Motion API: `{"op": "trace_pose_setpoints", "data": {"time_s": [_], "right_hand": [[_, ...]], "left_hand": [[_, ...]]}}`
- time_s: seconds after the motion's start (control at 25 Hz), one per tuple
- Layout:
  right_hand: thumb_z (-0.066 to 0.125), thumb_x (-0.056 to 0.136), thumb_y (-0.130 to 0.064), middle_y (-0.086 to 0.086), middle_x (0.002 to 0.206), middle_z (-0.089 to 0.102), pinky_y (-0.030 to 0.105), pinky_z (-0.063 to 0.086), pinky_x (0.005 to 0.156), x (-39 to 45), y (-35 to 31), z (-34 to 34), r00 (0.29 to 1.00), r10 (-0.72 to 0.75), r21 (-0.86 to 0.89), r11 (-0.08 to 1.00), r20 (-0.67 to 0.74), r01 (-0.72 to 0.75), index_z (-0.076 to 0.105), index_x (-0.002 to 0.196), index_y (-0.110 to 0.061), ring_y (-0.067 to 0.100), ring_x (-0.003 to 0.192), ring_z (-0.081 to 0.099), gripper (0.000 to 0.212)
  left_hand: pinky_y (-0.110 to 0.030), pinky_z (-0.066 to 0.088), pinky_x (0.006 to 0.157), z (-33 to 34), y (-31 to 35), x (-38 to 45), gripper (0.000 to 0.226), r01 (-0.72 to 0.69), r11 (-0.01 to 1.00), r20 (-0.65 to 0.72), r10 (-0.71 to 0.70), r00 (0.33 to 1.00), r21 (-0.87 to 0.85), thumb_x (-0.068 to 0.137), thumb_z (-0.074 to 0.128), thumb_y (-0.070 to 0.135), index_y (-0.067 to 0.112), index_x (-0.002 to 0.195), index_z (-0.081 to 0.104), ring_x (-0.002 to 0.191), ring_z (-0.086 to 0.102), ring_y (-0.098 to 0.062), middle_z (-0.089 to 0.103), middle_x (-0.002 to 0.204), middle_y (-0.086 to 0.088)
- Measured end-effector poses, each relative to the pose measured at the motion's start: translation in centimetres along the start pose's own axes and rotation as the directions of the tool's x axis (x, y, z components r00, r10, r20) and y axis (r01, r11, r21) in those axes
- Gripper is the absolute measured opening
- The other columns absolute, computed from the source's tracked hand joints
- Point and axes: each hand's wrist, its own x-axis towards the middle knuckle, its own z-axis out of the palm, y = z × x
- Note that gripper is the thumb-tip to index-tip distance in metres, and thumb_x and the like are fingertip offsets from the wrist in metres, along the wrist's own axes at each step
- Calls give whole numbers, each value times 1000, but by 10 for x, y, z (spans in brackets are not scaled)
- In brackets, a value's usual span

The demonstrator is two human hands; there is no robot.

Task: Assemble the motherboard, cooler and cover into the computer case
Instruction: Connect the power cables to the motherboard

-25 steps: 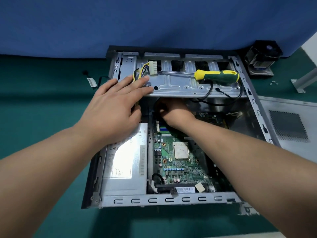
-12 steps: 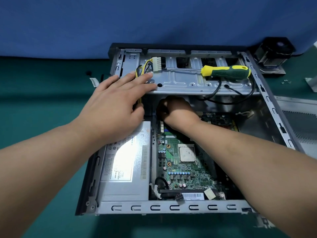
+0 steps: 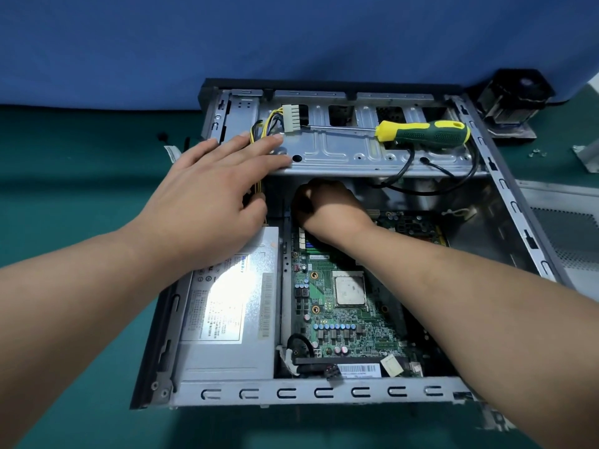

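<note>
One computer case (image 3: 324, 392), open-topped, lying flat on the green table (image 3: 64, 196), blue backdrop behind. One cover panel (image 3: 570, 228) with a mesh vent lies flat on the table just right of the case, touching or nearly so (can't tell which). Inside the case: one silver power supply (image 3: 227, 319) at left, one green motherboard (image 3: 343, 312) seated to its right on the case floor, with one bare CPU (image 3: 350, 290) near its middle. One metal drive bay bracket (image 3: 372, 150) spans the far end of the case. One cooler (image 3: 510, 102), black fan on a heatsink, sits outside the case at the far right corner, on the table. One screwdriver (image 3: 421, 132), yellow-green handle, lies across the bracket, shaft pointing left toward one white power connector (image 3: 291, 118) with yellow and black wires.

Two hands. Left hand (image 3: 210, 202): fingers straight and slightly spread, resting flat on the bracket's left end, thumb down beside the wire bundle; it grips nothing. Right hand (image 3: 330, 209): reaches under the bracket at the motherboard's far edge, fingers curled downward in shadow (whether they pinch anything can't be told). A few small screws (image 3: 536, 153) lie on the table at far right, well apart from the case.
</note>
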Motion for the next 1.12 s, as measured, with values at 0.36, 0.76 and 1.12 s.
{"op": "trace_pose_setpoints", "data": {"time_s": [0.36, 0.76, 1.12], "right_hand": [[62, 93, -31, 8, 120, 69, 33, 54, 91, 1, 2, -3, 999, -3, 12, 1000, 37, 3, 73, 114, -26, 32, 109, 64, 24], [61, 92, -33, 9, 114, 68, 32, 53, 85, -3, 0, -11, 999, -41, -31, 999, 36, 42, 71, 105, -22, 32, 104, 64, 19], [61, 92, -35, 10, 117, 68, 33, 52, 87, -2, -4, -10, 1000, -11, -41, 999, 22, 12, 70, 107, -24, 33, 106, 64, 20]], "left_hand": [[-27, -2, 126, 1, -1, 0, 68, 0, 1000, 6, 0, 1000, 3, 86, 32, 41, 48, 153, 35, 154, 7, 3, 15, 163, 34], [-25, -3, 125, 1, -1, 1, 68, -1, 1000, -4, 1, 1000, -4, 86, 32, 41, 47, 153, 36, 154, 7, 4, 16, 163, 34], [-27, -2, 126, 2, -3, 1, 67, -4, 1000, -5, 4, 1000, 3, 86, 33, 42, 48, 153, 35, 154, 7, 4, 16, 163, 34]]}}
